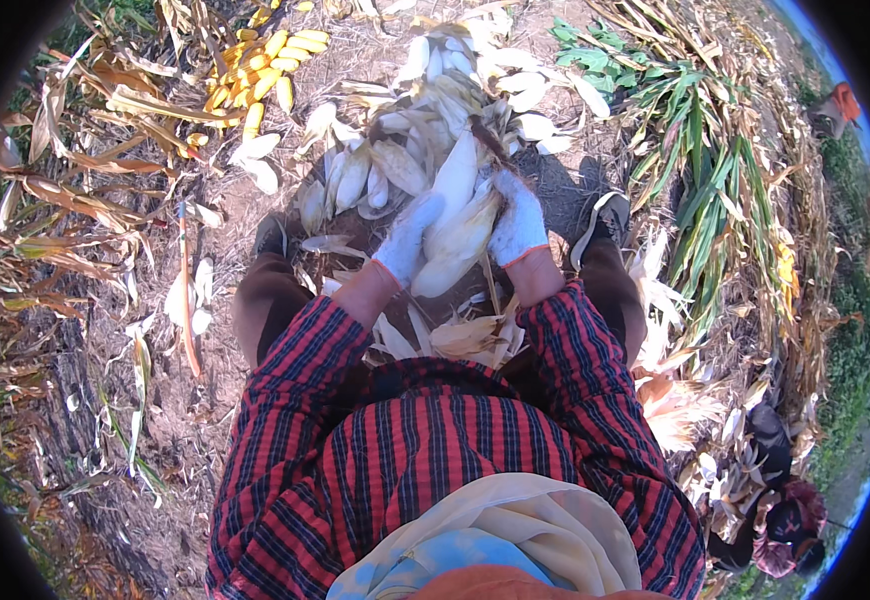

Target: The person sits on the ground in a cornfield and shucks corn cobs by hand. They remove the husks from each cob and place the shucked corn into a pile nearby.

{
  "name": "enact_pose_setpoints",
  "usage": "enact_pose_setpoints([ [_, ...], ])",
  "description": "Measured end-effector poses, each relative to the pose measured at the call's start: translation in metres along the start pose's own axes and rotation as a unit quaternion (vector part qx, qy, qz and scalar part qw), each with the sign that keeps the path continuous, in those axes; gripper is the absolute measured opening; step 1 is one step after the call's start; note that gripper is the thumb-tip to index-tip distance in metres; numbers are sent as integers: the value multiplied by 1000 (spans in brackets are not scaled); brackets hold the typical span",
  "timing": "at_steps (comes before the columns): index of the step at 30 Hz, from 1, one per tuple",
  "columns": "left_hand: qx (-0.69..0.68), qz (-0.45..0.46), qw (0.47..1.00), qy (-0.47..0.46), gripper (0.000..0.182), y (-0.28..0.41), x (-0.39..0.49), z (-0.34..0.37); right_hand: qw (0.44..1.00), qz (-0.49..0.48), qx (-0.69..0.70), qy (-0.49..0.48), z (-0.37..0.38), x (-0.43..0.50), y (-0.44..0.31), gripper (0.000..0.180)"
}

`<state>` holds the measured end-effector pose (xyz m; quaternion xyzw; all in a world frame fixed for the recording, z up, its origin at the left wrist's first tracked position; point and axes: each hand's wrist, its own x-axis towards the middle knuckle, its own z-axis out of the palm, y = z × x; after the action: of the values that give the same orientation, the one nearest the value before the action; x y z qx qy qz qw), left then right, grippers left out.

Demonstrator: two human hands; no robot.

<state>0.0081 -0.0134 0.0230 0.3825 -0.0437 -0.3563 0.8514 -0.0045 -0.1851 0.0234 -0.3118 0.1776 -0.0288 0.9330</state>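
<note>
Both hands wear white knit gloves with orange cuffs. Between them, in front of my body, is a maize ear (pixel 456 180) in pale husk, its dark silk tip pointing away from me. My left hand (pixel 411 232) grips the ear's left side. My right hand (pixel 517 214) is closed at its right side, where a loosened husk leaf (pixel 459 244) hangs down toward me. The fingertips are partly hidden behind the husk. Just beyond lies a heap of husk-covered ears (pixel 405 161) on the ground between my feet.
Husked yellow cobs (pixel 259 71) are piled at the far left. Dry stalks (pixel 97 165) line the left side; green and dry stalks (pixel 694 172) lie right. An orange-brown stick (pixel 184 292) rests on the soil. Another person (pixel 784 517) is at lower right. Loose husks (pixel 472 337) lie near my lap.
</note>
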Motion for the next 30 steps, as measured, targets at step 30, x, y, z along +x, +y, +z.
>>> enact_pose_setpoints([
  [30, -1, -97, 995, -31, 49, 5, 2, -22, 902, -115, -405, -98, 24, -13, -15, 27],
])
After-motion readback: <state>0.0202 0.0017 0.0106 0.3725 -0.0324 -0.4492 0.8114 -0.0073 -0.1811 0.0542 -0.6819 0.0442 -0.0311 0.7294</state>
